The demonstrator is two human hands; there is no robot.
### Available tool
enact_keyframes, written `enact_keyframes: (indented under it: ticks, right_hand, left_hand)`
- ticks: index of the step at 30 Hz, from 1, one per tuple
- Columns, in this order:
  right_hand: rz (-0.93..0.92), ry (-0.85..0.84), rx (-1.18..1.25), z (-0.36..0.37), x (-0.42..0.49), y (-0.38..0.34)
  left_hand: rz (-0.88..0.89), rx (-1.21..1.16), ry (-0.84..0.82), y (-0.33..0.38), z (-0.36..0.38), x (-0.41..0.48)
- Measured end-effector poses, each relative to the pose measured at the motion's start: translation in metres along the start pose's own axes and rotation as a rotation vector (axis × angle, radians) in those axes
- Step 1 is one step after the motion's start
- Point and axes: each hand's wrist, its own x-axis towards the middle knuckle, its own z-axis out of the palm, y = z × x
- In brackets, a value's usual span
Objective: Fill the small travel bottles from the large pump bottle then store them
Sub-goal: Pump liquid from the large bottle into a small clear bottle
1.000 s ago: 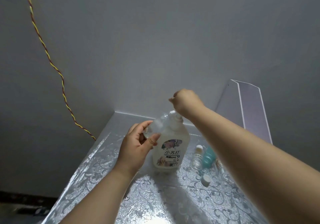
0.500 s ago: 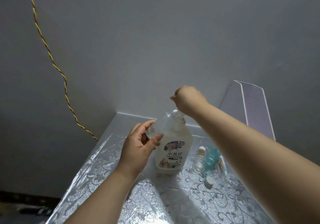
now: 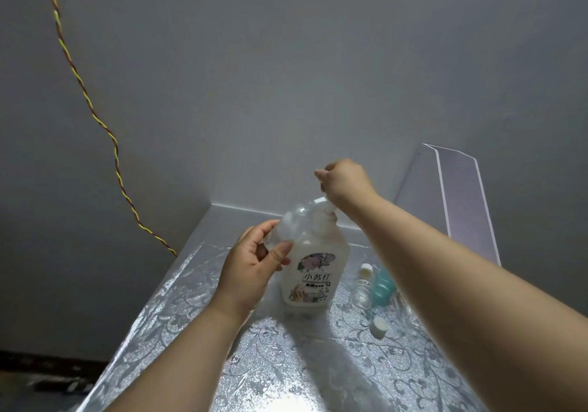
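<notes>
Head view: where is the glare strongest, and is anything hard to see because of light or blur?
In the head view, glare is strongest on the shiny table cover at the bottom edge, with a second bright patch before the pump bottle; the clear travel bottle in the left hand nearly vanishes against it.

You're in what looks like a plain home room. A bare grey wall (image 3: 286,77) fills 12 o'clock, with a twisted yellow-red wire (image 3: 95,115) trailing down it at 10 o'clock. The table (image 3: 191,300) before you wears a silvery floral cover. A pump bottle (image 3: 313,271) and travel bottles (image 3: 381,287) stand at 3 o'clock.
</notes>
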Motion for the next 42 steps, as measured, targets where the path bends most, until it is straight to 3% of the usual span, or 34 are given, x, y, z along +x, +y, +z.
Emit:
enact_keyframes:
  ticks: [7,17,24,29,32,35,42]
  right_hand:
    - [-0.010,0.056,-0.013,-0.003,-0.002,0.000]
    - [0.137,0.012,0.686,-0.021,-0.015,-0.006]
    - [0.145,0.046,0.753,-0.036,-0.042,0.018]
    - [0.153,0.028,0.685,-0.037,-0.074,0.043]
    - [0.142,-0.076,0.581,-0.037,-0.094,0.057]
    - [0.109,-0.223,0.387,-0.036,-0.112,0.073]
    - [0.010,-0.396,-0.062,-0.032,-0.145,0.112]
  left_hand:
    - [-0.030,-0.086,-0.039,0.000,-0.001,-0.001]
    - [-0.062,-0.247,-0.050,-0.007,-0.005,0.005]
    - [-0.035,-0.206,-0.057,-0.005,-0.004,0.004]
    - [-0.004,-0.178,0.001,-0.005,-0.006,0.003]
    - [0.032,-0.157,-0.017,0.004,-0.002,0.000]
    - [0.060,-0.147,-0.045,0.016,0.005,-0.004]
    - [0.027,-0.165,-0.129,0.029,0.025,-0.030]
